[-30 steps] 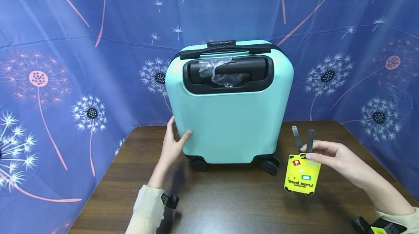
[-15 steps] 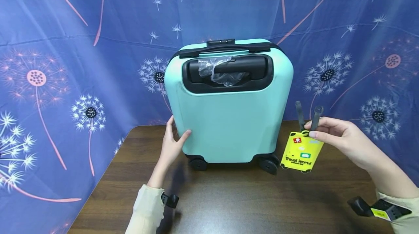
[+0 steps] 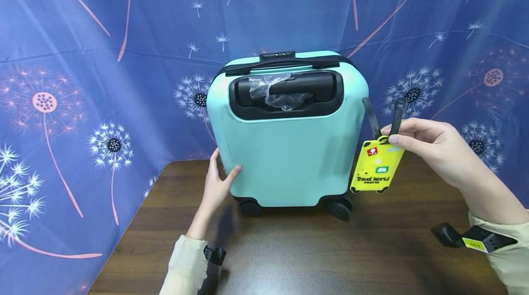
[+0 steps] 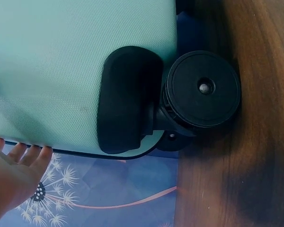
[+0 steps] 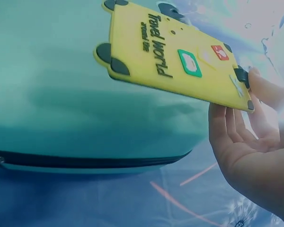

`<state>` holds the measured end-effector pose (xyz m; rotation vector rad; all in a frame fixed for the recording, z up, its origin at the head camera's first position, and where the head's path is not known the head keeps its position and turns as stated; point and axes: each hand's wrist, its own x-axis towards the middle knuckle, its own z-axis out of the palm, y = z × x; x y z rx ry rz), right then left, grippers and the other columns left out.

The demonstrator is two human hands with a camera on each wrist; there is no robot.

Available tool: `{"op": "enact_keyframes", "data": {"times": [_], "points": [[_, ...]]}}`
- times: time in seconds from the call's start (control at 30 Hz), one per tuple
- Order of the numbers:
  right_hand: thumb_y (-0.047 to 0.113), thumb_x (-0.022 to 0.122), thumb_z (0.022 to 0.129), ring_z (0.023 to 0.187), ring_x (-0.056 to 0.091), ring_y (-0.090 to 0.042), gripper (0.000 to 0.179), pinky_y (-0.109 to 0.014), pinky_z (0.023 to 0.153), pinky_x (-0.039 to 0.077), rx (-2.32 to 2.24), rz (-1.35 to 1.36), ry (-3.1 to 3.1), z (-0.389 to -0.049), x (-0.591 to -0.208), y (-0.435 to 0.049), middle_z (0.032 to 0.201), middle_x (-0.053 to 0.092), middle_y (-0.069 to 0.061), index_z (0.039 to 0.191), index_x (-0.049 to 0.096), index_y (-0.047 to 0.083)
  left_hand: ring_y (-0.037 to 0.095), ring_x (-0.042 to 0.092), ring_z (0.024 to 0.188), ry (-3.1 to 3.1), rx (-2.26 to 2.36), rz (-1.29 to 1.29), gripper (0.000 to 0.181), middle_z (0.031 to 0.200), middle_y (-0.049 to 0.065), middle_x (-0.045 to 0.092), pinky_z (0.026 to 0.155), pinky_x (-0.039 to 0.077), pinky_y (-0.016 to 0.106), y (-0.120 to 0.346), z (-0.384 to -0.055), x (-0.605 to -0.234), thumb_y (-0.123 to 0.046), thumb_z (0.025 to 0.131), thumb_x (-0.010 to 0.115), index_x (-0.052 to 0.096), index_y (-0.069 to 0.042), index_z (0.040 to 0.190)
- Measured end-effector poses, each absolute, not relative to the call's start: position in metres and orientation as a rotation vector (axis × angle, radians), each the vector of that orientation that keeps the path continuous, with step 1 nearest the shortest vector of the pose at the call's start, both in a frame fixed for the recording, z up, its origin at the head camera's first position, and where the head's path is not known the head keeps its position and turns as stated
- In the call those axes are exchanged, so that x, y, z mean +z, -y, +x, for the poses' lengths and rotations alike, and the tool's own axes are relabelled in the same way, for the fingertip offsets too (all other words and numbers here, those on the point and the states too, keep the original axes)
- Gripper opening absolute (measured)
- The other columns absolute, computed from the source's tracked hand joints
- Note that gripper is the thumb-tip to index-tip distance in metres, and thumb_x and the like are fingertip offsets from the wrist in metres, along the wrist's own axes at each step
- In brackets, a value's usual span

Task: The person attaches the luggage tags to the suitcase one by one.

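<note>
A mint-green suitcase (image 3: 285,157) stands upright on its black wheels. My left hand (image 3: 216,185) rests on its lower left side, the thumb on the near face and the fingers along the side. Those fingers (image 4: 32,155) look fairly straight in the left wrist view. My right hand (image 3: 430,146) pinches a yellow luggage tag (image 3: 376,166) at its top, where a black strap (image 3: 397,116) stands up with its two ends apart. The tag, printed "Travel World", hangs slightly tilted beside the suitcase's right edge. Its printed face (image 5: 165,52) also shows in the right wrist view.
Clear plastic wrap (image 3: 278,91) clings to the suitcase's black pull handle (image 3: 306,85). A black carry handle (image 3: 285,62) and a combination lock (image 3: 278,55) sit on top. The brown wooden table (image 3: 289,253) ends at a blue dandelion-print cloth (image 3: 165,65).
My right hand has risen with the luggage tag and brought it a little left, closer to the suitcase's right edge. The left hand and the suitcase have stayed in place.
</note>
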<state>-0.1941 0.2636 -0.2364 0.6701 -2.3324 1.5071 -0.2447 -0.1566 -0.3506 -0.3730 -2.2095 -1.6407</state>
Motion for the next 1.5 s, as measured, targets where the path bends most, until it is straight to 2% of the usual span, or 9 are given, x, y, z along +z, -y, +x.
{"op": "enact_keyframes", "data": {"times": [0.13, 0.3, 0.5, 0.7, 0.87, 1.03, 1.17, 1.5], "points": [[-0.001, 0.057, 0.091, 0.095, 0.062, -0.004, 0.017, -0.011, 0.079, 0.046, 1.440, 0.628, 2.338, -0.194, -0.224, -0.256, 0.102, 0.070, 0.010, 0.106, 0.064, -0.001, 0.031, 0.038, 0.131, 2.210, -1.641, -0.364, 0.076, 0.143, 0.016, 0.035, 0.107, 0.034, 0.046, 0.156, -0.244, -0.351, -0.015, 0.089, 0.065, 0.018, -0.011, 0.149], [0.004, 0.057, 0.092, 0.105, 0.057, -0.004, 0.018, -0.009, 0.082, 0.045, 1.441, 0.583, 2.332, -0.199, -0.207, -0.245, 0.105, 0.069, 0.010, 0.109, 0.064, 0.001, 0.031, 0.038, 0.130, 2.204, -1.635, -0.350, 0.076, 0.142, 0.016, 0.036, 0.107, 0.034, 0.045, 0.156, -0.242, -0.350, -0.015, 0.089, 0.065, 0.019, -0.011, 0.149], [0.003, 0.059, 0.090, 0.099, 0.061, -0.010, 0.017, -0.011, 0.082, 0.046, 1.634, 0.674, 2.210, -0.205, -0.186, -0.229, 0.101, 0.070, 0.002, 0.107, 0.064, 0.000, 0.030, 0.041, 0.128, 2.198, -1.654, -0.343, 0.075, 0.140, 0.017, 0.039, 0.106, 0.036, 0.045, 0.159, -0.243, -0.349, -0.014, 0.088, 0.066, 0.021, -0.008, 0.147], [0.008, 0.061, 0.090, 0.087, 0.063, -0.011, 0.014, -0.013, 0.077, 0.049, 1.596, 0.692, 2.206, -0.212, -0.169, -0.210, 0.094, 0.071, 0.003, 0.103, 0.066, 0.005, 0.032, 0.041, 0.128, 2.221, -1.703, -0.364, 0.075, 0.139, 0.018, 0.036, 0.105, 0.036, 0.047, 0.162, -0.245, -0.345, -0.013, 0.087, 0.067, 0.020, -0.007, 0.146], [0.011, 0.062, 0.090, 0.083, 0.062, -0.013, 0.015, -0.016, 0.073, 0.049, 1.574, 0.683, 2.226, -0.217, -0.160, -0.200, 0.088, 0.071, 0.004, 0.104, 0.067, 0.008, 0.029, 0.043, 0.124, 2.197, -1.793, -0.363, 0.070, 0.139, 0.018, 0.034, 0.099, 0.041, 0.047, 0.168, -0.260, -0.356, -0.015, 0.091, 0.063, 0.019, -0.009, 0.146], [0.014, 0.063, 0.090, 0.082, 0.062, -0.013, 0.015, -0.017, 0.071, 0.050, 1.571, 0.670, 2.249, -0.221, -0.153, -0.192, 0.088, 0.071, 0.004, 0.103, 0.067, 0.009, 0.026, 0.047, 0.121, 2.186, -1.770, -0.359, 0.066, 0.135, 0.014, 0.039, 0.095, 0.043, 0.047, 0.170, -0.269, -0.367, -0.024, 0.094, 0.058, 0.020, -0.014, 0.146], [0.016, 0.064, 0.090, 0.082, 0.065, -0.012, 0.017, -0.017, 0.074, 0.052, 1.592, 0.686, 2.245, -0.224, -0.148, -0.185, 0.089, 0.070, 0.003, 0.104, 0.066, 0.007, 0.026, 0.050, 0.117, 2.172, -1.785, -0.358, 0.066, 0.132, 0.014, 0.042, 0.093, 0.044, 0.046, 0.168, -0.265, -0.362, -0.023, 0.093, 0.060, 0.021, -0.014, 0.146], [0.026, 0.066, 0.088, 0.095, 0.064, -0.011, 0.028, -0.018, 0.079, 0.053, 1.595, 0.635, 2.302, -0.234, -0.134, -0.169, 0.099, 0.068, 0.003, 0.110, 0.068, 0.008, 0.033, 0.045, 0.121, 2.164, -1.792, -0.341, 0.062, 0.134, 0.024, 0.040, 0.098, 0.040, 0.048, 0.160, -0.251, -0.344, -0.013, 0.095, 0.055, 0.021, -0.002, 0.145]]}}
